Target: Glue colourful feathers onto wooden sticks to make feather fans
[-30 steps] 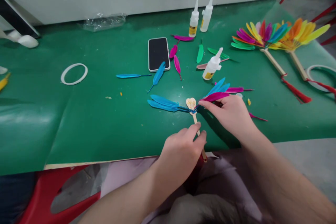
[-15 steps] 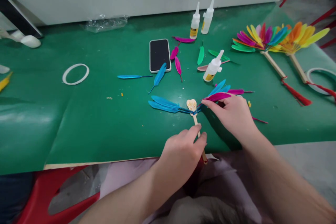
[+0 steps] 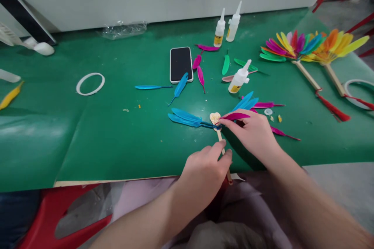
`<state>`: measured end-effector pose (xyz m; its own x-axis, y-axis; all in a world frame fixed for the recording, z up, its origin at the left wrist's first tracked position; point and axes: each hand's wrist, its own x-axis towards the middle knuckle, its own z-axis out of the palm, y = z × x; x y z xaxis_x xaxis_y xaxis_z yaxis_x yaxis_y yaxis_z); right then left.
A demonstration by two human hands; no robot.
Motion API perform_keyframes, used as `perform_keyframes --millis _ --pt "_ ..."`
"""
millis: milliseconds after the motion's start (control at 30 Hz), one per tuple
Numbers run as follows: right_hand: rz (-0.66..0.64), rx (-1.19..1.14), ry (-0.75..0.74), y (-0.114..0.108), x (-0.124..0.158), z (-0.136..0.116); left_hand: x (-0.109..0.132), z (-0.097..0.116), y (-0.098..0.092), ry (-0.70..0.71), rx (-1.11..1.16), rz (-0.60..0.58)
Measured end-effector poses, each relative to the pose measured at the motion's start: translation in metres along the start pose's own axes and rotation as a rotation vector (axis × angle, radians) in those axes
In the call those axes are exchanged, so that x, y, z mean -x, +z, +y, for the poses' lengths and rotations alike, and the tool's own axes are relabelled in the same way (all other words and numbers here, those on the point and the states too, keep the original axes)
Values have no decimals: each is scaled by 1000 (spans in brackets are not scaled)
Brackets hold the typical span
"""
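My left hand [image 3: 206,165] is closed around the thin wooden handle [image 3: 219,136] of a fan base with a heart-shaped head [image 3: 215,118]. Between thumb and fingers, my right hand [image 3: 254,130] pinches a magenta feather [image 3: 235,116], its quill end over the heart-shaped head. Blue feathers [image 3: 185,118] spread leftward from the head. More blue feathers [image 3: 247,102] spread to the right, partly hidden behind my right hand. The lower tip of the handle hangs past the table's front edge.
An uncapped-looking glue bottle [image 3: 240,78] stands beyond my right hand, with two more glue bottles [image 3: 219,29] farther back. A phone [image 3: 181,64], loose feathers [image 3: 200,78], a white ring [image 3: 90,84] and finished feather fans [image 3: 306,76] lie on the green table [image 3: 117,144].
My right hand has brought the magenta feather a little left and down, its quill now over the heart-shaped head. My left hand keeps its hold; the whole view has shifted slightly.
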<state>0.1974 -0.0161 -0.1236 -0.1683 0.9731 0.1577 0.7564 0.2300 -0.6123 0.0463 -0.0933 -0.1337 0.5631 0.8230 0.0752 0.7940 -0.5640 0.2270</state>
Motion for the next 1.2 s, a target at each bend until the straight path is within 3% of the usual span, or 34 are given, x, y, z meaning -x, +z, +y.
perform_keyframes --millis 167,700,1200 --pt "42 18 -34 0 0 -1 0 0 0 -5 2 12" --pt "8 -21 -172 3 3 0 0 1 0 -7 4 -4" --pt "-40 -83 -195 0 3 0 0 -1 0 -5 -3 1"
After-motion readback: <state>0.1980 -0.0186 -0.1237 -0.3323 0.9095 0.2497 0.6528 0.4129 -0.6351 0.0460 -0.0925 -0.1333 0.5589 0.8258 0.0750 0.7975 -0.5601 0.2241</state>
